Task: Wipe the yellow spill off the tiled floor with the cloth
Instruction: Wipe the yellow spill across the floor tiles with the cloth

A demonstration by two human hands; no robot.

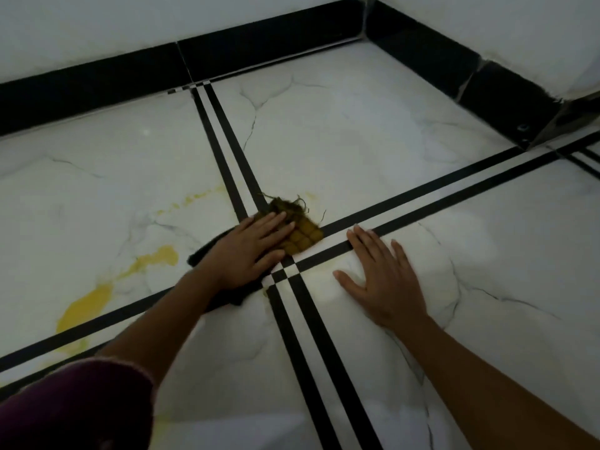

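the left hand [253,251] lies flat on the cloth [303,237], fingers straight, pressing it down onto the tiled floor [357,131] right where the black inlay stripes [422,190] cross. it grips nothing, it only pushes. the right hand [384,280] is spread open on bare tile just beside it, palm down, seemingly as a prop. the yellow spill [86,308] sits mostly well to the left of the cloth: a big patch at the lower left, a smaller blob above it, and a thin broken streak running up toward the stripes.

the main risk i see is smearing. the exposed end of the cloth is already stained yellow (and frayed, with loose threads), so dragging it over clean tile could spread a film rather than lift anything. a flat palm could also slide off the cloth on a wet floor, and the propping hand could skid the same way.

around them: a black skirting [97,89] runs along the white wall, and a dark red sleeve [74,407] shows at the lower left. nothing lies between the cloth and the spill.
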